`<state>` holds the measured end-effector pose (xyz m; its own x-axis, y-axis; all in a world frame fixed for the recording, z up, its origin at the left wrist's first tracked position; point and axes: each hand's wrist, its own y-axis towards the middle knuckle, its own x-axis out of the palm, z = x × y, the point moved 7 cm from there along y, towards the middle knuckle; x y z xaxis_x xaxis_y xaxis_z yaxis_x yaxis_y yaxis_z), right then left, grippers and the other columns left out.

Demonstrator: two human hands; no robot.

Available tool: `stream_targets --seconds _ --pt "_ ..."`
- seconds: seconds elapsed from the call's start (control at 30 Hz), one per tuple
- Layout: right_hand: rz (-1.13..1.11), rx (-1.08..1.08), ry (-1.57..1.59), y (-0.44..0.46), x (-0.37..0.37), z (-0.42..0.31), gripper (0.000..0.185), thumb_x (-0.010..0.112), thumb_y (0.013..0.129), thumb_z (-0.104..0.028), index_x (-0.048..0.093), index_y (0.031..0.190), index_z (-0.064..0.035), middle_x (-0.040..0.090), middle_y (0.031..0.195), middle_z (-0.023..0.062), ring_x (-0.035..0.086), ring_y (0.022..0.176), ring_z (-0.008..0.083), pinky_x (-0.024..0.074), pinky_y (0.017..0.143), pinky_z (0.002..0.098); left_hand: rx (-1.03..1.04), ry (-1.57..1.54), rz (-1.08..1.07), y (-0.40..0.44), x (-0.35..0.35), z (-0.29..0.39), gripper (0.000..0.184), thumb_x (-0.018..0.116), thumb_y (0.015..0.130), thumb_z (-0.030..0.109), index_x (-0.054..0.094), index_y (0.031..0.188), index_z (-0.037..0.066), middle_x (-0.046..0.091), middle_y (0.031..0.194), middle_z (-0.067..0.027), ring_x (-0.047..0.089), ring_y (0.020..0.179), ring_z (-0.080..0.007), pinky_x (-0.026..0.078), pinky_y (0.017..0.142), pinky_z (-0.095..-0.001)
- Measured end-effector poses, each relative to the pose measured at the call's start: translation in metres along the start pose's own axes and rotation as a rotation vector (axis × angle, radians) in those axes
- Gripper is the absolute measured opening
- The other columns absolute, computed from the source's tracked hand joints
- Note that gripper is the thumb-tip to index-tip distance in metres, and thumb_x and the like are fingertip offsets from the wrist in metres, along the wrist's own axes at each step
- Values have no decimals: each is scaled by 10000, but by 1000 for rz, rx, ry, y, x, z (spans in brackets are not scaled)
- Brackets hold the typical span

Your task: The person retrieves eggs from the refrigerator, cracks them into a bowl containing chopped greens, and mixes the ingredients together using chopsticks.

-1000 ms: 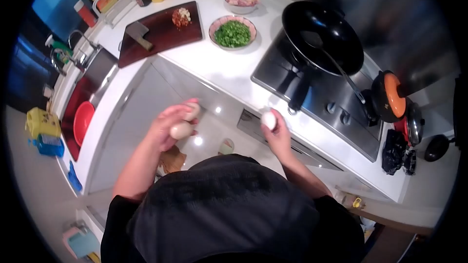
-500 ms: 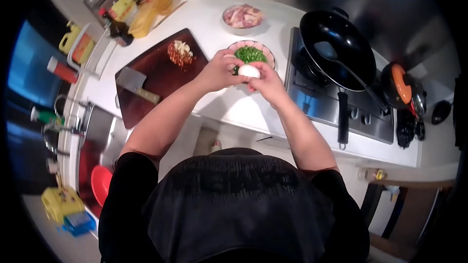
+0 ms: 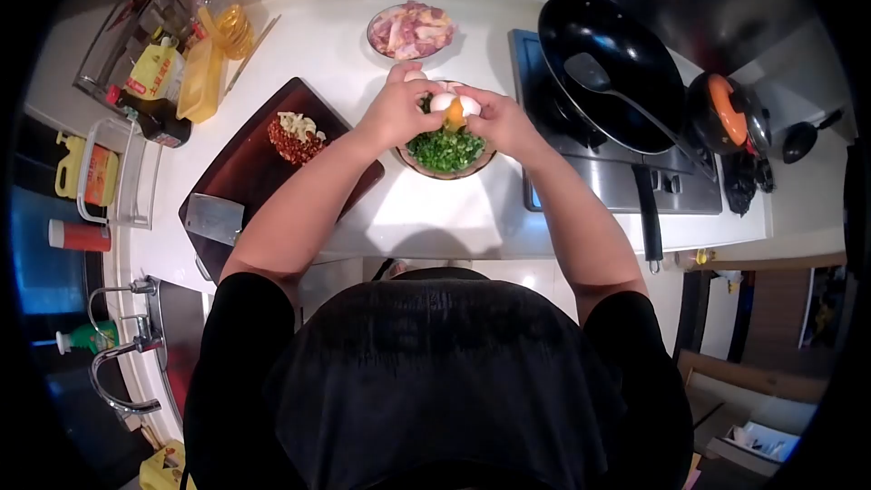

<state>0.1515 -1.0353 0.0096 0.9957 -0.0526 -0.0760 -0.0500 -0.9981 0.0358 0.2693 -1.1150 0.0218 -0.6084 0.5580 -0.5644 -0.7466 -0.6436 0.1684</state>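
A cracked egg is held between my two hands above the bowl, its white shell parted and orange yolk showing in the gap. My left hand grips the shell's left side with fingers curled; a pale rounded thing shows at its upper fingers, too small to name surely. On the shell's right side my right hand closes its thumb and fingers. Directly below lies chopped green herb in a shallow bowl, whose far part my hands partly hide.
Left of the bowl, a dark cutting board carries chopped red and pale pieces and a cleaver. Behind stands a bowl of raw meat. A wok with a spatula occupies the stove at right.
The egg, whole-looking before, is now split open with yolk showing. My hands have pulled slightly apart and sit over the herb bowl. The view has shifted.
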Motion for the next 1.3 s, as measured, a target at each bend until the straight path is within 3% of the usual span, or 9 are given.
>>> stream_targets --seconds 0.2,0.5,0.53,0.63,0.67,0.77,0.93,1.23,1.3 --pt "132 -431 -1101 -13 6 -56 536 489 687 63 498 1195 -107 519 1085 140 557 904 296 459 780 325 382 453 173 -5 -32 51 368 685 602 84 616 963 82 362 1271 -140 461 1108 -324 432 882 -363" --pt "330 -361 -990 -27 -1 -62 464 526 703 -17 511 1161 -91 543 1048 124 556 886 307 454 773 380 242 289 100 -16 -27 29 376 722 611 136 616 969 93 365 1260 -148 474 1087 -339 437 880 -371" --pt "144 -240 -1019 -17 -6 -33 432 554 721 -25 510 1149 -63 559 1006 131 565 851 310 457 753 370 157 170 92 -17 -26 22 371 722 630 145 613 980 86 360 1262 -151 487 1074 -319 440 876 -365" --pt "290 -219 -760 -20 -8 -50 418 592 732 -30 502 1140 -42 569 999 148 561 849 324 460 744 349 -61 -166 93 -7 -25 -11 363 723 688 173 604 1013 64 345 1269 -163 526 1035 -257 449 863 -347" --pt "328 -349 -737 -21 -5 -58 429 611 753 -39 484 1162 -42 574 1027 149 571 907 286 457 775 316 117 -3 198 -6 -32 -2 397 692 749 201 558 1081 29 429 1191 -147 566 930 -194 487 793 -323" --pt "341 -325 -426 -16 2 -67 455 627 773 -98 481 1203 -75 565 1108 105 562 930 180 426 825 299 -322 -838 -64 -12 -2 -22 424 650 793 209 505 1134 5 524 1053 -114 585 842 -164 519 719 -298" --pt "114 -120 119 14 15 -24 451 589 799 -35 426 1218 -1 510 1136 134 509 1036 181 430 859 287 -357 -1228 -167 -15 20 -14 423 557 858 273 424 1195 54 559 991 -78 585 856 -166 538 693 -310" --pt "313 -192 -437 -12 1 -50 505 682 715 -144 478 1166 -41 448 1166 152 463 1070 298 373 929 348 -554 -1502 -252 -14 35 -10 454 522 842 442 498 1099 68 571 997 -94 598 833 -186 538 695 -333" --pt "285 -194 -540 -27 14 -59 499 699 698 -157 490 1133 -31 453 1154 148 450 1086 301 359 941 359 -505 -1444 -205 -15 29 5 525 421 847 544 522 1051 71 578 973 -100 606 776 -191 542 634 -315"
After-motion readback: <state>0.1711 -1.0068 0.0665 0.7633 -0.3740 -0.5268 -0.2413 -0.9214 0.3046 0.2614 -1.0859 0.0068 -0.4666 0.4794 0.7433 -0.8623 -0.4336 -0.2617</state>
